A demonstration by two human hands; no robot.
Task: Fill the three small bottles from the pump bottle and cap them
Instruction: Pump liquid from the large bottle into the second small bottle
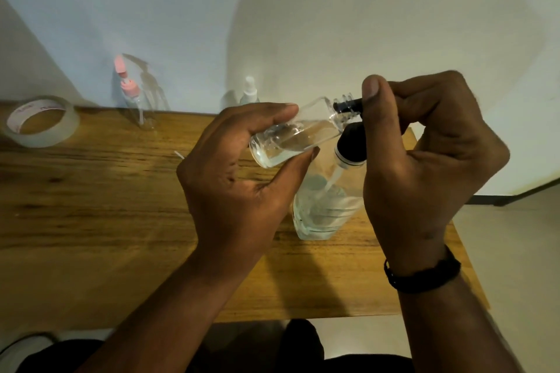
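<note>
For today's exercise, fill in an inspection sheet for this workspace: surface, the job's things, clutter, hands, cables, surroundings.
Surface: wooden table, bare grain showing.
Job's things: small clear bottle tilted, partly filled, its mouth at the pump nozzle; pump bottle standing below; pink-capped bottle and white-capped bottle upright by the wall.
Clutter: tape roll at far left.
Hands: left hand grips the small clear bottle; right hand holds the pump head.
Cables: nothing seen.
Surroundings: pale wall, floor at right.

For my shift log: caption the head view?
Left hand tilts small bottle onto pump nozzle; right hand works pump.
</note>
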